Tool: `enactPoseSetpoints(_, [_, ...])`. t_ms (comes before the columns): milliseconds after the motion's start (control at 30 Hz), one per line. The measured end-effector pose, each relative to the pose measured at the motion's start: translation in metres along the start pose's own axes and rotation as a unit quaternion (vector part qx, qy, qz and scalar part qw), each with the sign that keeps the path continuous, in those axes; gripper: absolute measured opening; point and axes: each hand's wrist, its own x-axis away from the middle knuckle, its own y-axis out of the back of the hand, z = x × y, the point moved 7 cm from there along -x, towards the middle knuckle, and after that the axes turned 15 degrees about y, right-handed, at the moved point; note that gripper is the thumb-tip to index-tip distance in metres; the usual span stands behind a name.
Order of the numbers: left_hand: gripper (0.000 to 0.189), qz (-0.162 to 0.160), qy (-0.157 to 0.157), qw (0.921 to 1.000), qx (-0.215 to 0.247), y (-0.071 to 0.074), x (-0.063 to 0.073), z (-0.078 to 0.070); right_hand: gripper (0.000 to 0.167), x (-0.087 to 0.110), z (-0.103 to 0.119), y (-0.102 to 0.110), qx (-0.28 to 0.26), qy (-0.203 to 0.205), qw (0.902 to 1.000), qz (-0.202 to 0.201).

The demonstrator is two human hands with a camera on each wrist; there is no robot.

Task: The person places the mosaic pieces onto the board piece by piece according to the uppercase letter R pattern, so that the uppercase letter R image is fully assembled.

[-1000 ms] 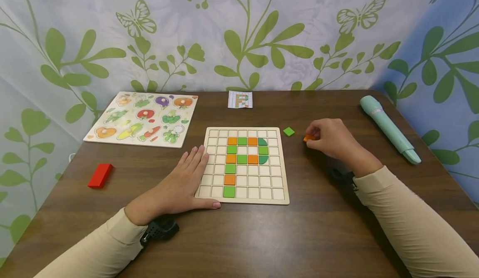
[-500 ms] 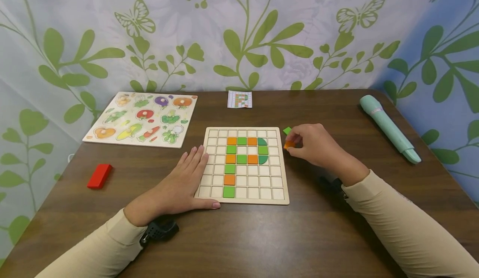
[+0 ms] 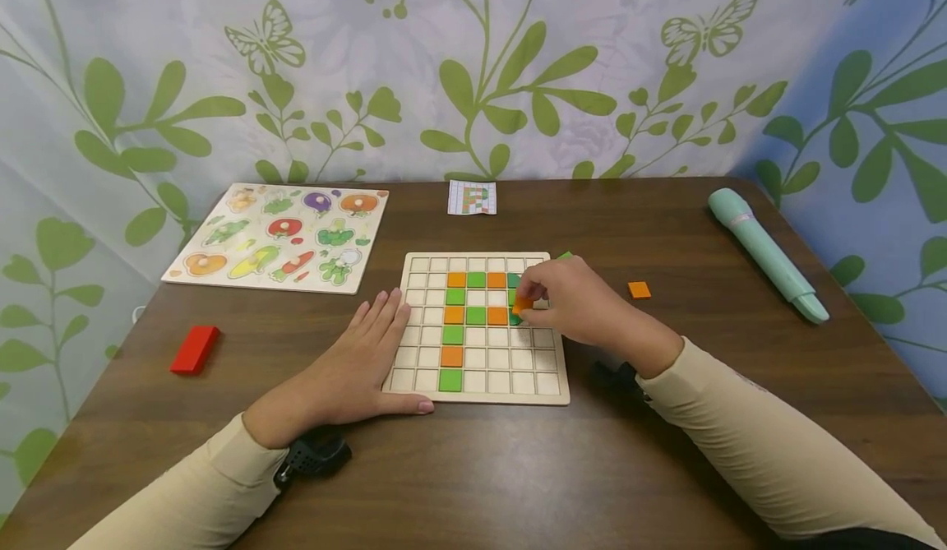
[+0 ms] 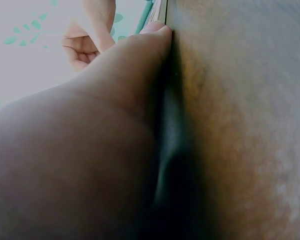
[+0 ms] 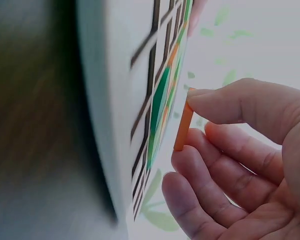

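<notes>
My right hand [image 3: 580, 299] pinches an orange square tile [image 5: 184, 125] between thumb and fingertips, on edge, close over the right part of a wooden grid board [image 3: 547, 383]. Orange, green and dark green tiles fill some of the board's squares in a P-like shape; my right fingers hide part of its curve. Flat across the board's left edge lies my left hand [image 3: 355, 361], fingers straight, thumb at the front rim. A second orange tile [image 3: 639, 289] lies on the table to the right. Behind my right hand, a green tile [image 3: 565, 256] is mostly covered.
A small printed card [image 3: 472, 197] with a coloured grid pattern lies at the back. To the left are a vegetable puzzle board [image 3: 314, 287] and a red block [image 3: 195, 350]. A mint-green, microphone-shaped object [image 3: 769, 254] lies on the right. A leaf-patterned cloth hangs behind the table.
My right hand has carried an orange tile leftward from the table to over the board, uncovering the other orange tile on the table. My left hand has stayed in place.
</notes>
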Motion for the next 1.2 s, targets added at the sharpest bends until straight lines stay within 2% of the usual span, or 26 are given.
enactPoseSetpoints(333, [0.134,0.004,0.003,1.0,-0.003,0.0,-0.001,0.0,0.018,-0.019,0.028,-0.023,-0.006,0.071,0.9971,0.026])
enactPoseSetpoints(633, [0.133,0.0,-0.001,1.0,0.0,0.0,0.0,0.0,0.013,-0.028,0.045,-0.036,-0.008,0.107,0.9929,0.05])
enactPoseSetpoints(867, [0.133,-0.004,-0.005,1.0,0.004,0.0,0.001,-0.001,0.011,-0.032,0.049,-0.042,-0.005,0.108,0.9925,0.057])
enactPoseSetpoints(1200, [0.133,0.003,0.0,1.0,0.001,0.0,0.0,0.0,0.013,-0.033,0.049,-0.042,0.004,0.116,0.9923,0.042])
